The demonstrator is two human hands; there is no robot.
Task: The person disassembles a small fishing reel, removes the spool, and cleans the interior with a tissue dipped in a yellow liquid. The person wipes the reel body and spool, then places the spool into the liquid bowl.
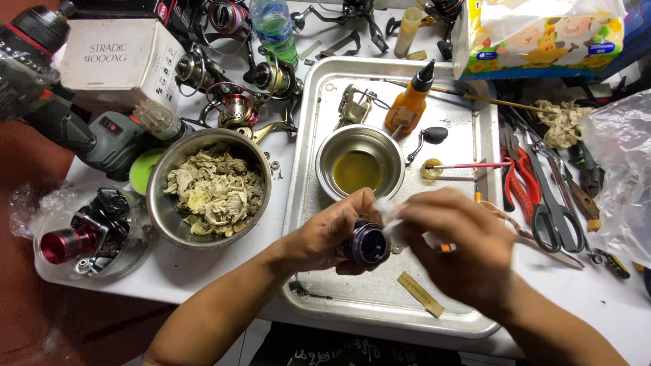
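Left hand [325,234] gripped dark spool [368,244], frame centre | right hand [458,244] pinched white tissue [390,211] against it | over metal tray [380,298].

White worktable [203,271] (cluttered) over reddish-brown floor [27,312].

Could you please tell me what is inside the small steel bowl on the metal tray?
The small steel bowl holds a pool of yellowish oil; its near rim is hidden behind the left hand.

We see a white counter [224,268] carrying a metal tray [308,135], a steel bowl of used wipes [210,186], a tissue box [539,37], scissors [553,203], red pliers [517,179] and fishing reels [237,102].
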